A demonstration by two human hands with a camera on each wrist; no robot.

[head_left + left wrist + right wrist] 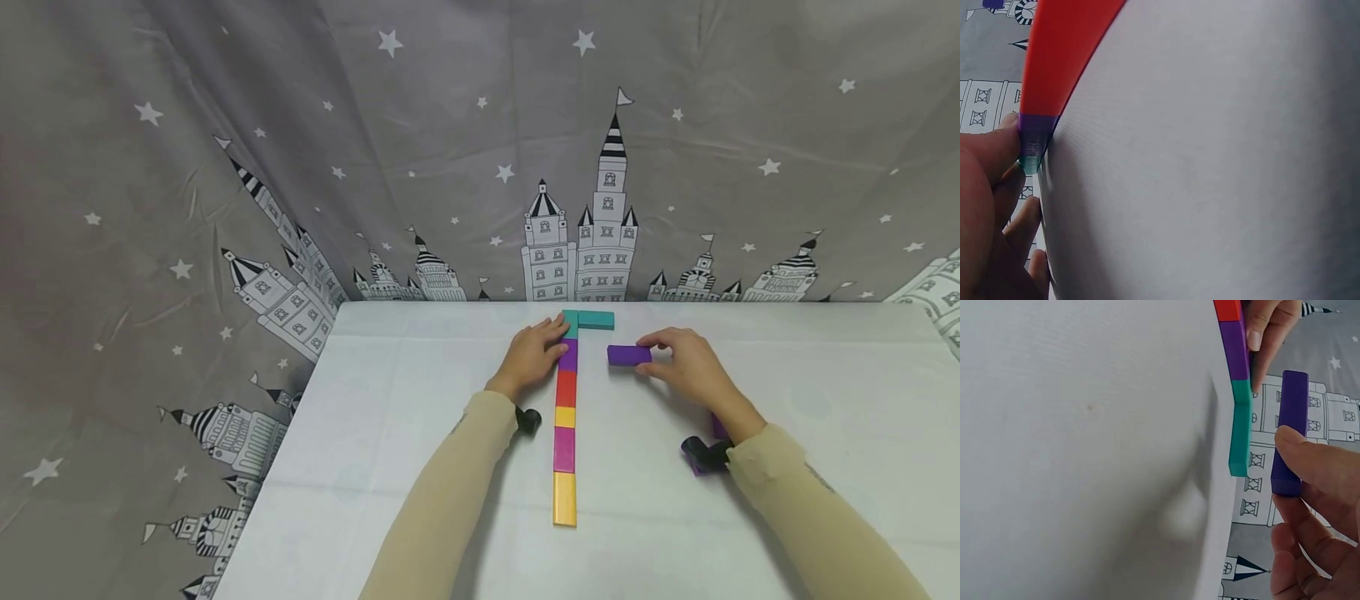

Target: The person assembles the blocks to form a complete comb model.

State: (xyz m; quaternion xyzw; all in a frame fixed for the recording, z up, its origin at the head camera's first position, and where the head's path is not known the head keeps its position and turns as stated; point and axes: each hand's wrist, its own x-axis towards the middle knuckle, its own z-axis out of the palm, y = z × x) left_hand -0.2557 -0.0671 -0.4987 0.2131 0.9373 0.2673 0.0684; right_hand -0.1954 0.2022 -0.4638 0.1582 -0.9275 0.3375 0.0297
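I see R hand (pixel 693 371) pinching indigo block (pixel 624 356) nr horiz. teal block (pixel 597 321); L hand (pixel 527 358) spread, touching block row (pixel 566 389).

smooth purple block (pixel 627 356), creased cloth backdrop (pixel 450 133)

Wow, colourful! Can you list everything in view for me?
Line of blocks: six, teal, purple, red, yellow, magenta, orange-yellow (far to near), on the table
Teal side block: one, teal, right of the line's far end
Dark purple block: one, dark purple, in the right hand
Purple shape: count unclear, purple, partly hidden by the right wrist
Table: one, white, under the blocks
Curtain: at least one, grey with stars and castles, behind
Wrist devices: two, black, one per wrist
Sleeves: two, beige, both arms
Left hand: one, bare, at the line's far end
Right hand: one, bare, right of the line
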